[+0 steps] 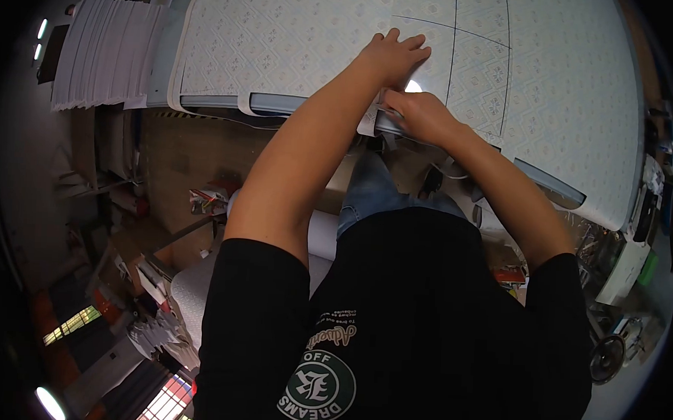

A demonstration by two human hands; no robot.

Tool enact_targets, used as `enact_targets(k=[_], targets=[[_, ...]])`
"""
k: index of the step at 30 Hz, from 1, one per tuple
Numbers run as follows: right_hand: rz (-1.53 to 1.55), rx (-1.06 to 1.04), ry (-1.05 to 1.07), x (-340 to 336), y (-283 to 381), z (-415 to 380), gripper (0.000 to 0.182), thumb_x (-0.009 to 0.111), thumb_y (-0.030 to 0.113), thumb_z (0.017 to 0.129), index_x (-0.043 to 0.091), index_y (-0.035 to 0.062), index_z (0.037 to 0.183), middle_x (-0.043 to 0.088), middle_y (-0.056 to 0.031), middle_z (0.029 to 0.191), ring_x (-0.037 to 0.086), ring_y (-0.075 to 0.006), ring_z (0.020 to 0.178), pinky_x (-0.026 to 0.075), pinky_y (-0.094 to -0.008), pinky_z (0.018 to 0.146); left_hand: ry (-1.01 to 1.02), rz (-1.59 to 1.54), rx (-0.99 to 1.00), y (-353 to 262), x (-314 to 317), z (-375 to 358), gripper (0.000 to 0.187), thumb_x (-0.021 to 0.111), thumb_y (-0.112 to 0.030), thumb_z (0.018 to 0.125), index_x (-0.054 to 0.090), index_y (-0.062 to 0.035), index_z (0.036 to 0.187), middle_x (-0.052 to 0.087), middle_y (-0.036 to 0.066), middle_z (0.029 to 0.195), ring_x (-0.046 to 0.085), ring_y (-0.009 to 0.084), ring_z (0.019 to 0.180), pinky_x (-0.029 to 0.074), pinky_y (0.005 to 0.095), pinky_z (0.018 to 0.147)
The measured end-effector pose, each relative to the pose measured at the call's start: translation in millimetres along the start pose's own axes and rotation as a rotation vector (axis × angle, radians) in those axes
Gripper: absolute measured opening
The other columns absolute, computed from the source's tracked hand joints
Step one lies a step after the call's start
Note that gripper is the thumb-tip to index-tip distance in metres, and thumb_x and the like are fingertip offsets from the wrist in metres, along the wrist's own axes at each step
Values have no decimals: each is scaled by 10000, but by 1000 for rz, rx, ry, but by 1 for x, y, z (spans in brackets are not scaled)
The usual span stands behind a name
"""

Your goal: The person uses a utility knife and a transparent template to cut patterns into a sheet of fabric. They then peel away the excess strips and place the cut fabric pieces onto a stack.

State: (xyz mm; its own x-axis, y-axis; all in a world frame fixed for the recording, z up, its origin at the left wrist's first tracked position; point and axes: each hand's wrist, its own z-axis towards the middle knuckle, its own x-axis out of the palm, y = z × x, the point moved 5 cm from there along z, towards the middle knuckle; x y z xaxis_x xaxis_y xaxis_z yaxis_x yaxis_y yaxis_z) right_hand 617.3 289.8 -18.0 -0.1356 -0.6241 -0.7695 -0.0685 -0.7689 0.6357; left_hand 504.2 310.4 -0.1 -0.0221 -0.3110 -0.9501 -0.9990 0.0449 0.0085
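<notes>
While the left hand (394, 56) lay flat with fingers spread and palm down on the pale blue-green patterned sheet (299, 36), it gripped nothing and only pressed the sheet onto the worktable. The right hand (422, 116) sat just beside it, nearer the body, curled closed at the table's near edge (281, 102); what it had hold of there could not be made out, though a small bright spot (413, 86) showed between the two hands. Both hands were close together, almost touching, near the middle of the sheet's front border.

The patterned sheet covered nearly the whole tabletop and bore thin dark ruled lines (453, 42) that crossed just to the right of the left hand's fingertips. Its front edge hung slightly over the grey rounded rim of the table.

At the far left of the table stood a tall stack of white sheets (107, 50), well apart from the hands. Below the table edge, the person's blue denim knee (371, 193) and black printed T-shirt (399, 325) filled the lower view. A white roll (324, 236) lay beside the leg, and the floor to the left held cluttered cardboard and scraps (164, 202). Assorted tools and small items (627, 260) crowded the table's right end.
</notes>
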Motion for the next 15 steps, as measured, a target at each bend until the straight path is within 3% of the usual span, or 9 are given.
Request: enact_targets(k=[6,8,10,13,15], targets=[[82,115,-178,11,10,-19,196,683,102,921,589,72,1089,697,-167,915,674,-409,802,529,-479,693,-32,-3,209,4,-7,9,935,930,-301,619,513,-153,1443,473,102,1507,517,376,1301,484,513,1037],[112,237,-233,13,17,-21,163,655,152,919,574,70,1035,685,-190,894,680,-416,826,521,-510,710,6,-8,324,9,-8,21,891,930,-315,626,534,-123,1400,519,125,1437,538,370,1277,494,502,1023],[83,352,-322,16,31,-27,287,722,61,886,624,27,1153,730,-151,1020,708,-357,941,572,-423,823,-3,7,407,12,-7,28,859,954,-324,600,555,-96,1325,571,133,1307,602,359,1185,523,481,971],[153,661,-437,23,56,-28,264,725,33,886,634,21,1134,735,-167,1086,710,-351,1040,572,-408,892,-28,-46,511,11,-7,36,878,977,-327,562,558,-69,1288,589,137,1249,643,358,1107,543,465,918],[127,735,-485,30,65,-22,241,724,34,893,631,21,1115,736,-171,1085,709,-359,1049,572,-416,890,-20,-84,520,7,-7,42,873,980,-315,566,572,-61,1295,586,142,1279,642,345,1123,525,497,933]])
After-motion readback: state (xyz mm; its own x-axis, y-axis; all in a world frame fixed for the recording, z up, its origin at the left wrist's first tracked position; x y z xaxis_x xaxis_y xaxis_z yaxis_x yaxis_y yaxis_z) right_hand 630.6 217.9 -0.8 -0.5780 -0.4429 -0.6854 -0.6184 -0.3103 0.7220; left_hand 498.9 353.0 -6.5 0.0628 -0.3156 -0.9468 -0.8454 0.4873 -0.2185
